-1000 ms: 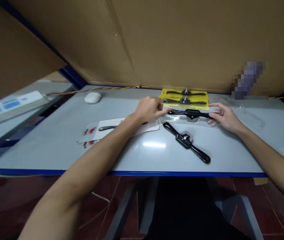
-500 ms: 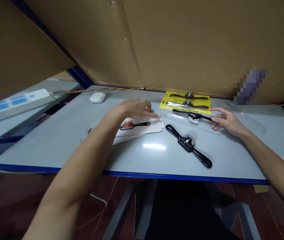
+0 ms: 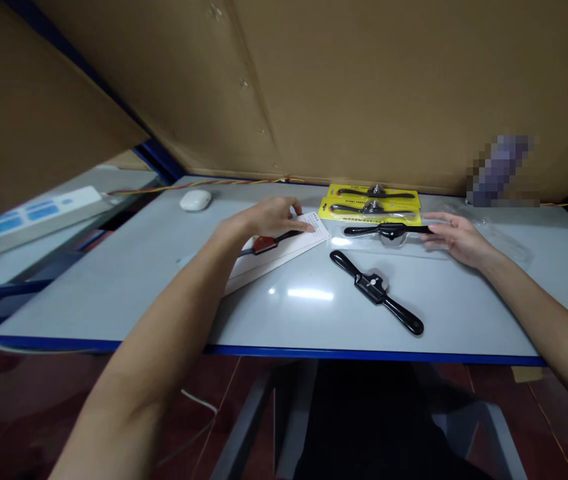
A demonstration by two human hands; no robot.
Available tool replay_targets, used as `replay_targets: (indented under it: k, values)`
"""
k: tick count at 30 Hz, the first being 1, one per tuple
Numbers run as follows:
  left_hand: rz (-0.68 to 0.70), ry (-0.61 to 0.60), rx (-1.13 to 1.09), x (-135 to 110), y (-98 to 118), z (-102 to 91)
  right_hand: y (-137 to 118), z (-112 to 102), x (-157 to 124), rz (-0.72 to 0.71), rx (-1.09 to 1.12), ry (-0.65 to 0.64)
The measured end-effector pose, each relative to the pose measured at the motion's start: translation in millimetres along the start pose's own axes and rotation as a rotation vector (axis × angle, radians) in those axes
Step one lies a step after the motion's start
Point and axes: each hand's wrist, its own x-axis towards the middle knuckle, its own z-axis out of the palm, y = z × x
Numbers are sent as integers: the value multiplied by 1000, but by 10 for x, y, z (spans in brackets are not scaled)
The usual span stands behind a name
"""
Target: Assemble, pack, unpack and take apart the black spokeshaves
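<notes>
My left hand (image 3: 279, 217) pinches the far edge of white printed cards (image 3: 317, 230), a thumb lying across their face. The top card has a picture of a black-handled tool with a red middle. My right hand (image 3: 457, 237) has its fingers closed round the right end of a black spokeshave (image 3: 391, 231), which lies level with a piece of clear plastic under its middle. Nearer to me a second black spokeshave (image 3: 374, 287) rests slantwise on the table (image 3: 284, 323), untouched.
At the back lie yellow cards (image 3: 327, 212) with two more spokeshaves on them. Clear plastic packaging (image 3: 507, 240) is beyond my right hand. A white mouse-like case (image 3: 195, 199) sits at the back left. A power strip (image 3: 39, 213) is on the left-hand surface. Cardboard panels (image 3: 364, 87) wall the back.
The white cards have turned and slanted under my left hand, now close together. The spokeshave in my right hand has swung level, its left end nearer to me.
</notes>
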Motion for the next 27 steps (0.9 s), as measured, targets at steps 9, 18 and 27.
replay_targets:
  k: [9,18,27]
  values:
    - [-4,342,116,-104,155,-95,-14,24,-3,24,24,13]
    - [6,348,180,-142,322,-16,-49,36,-26,44,63,27]
    - [122,128,310,-214,473,15,-50,-5,20,72,215,29]
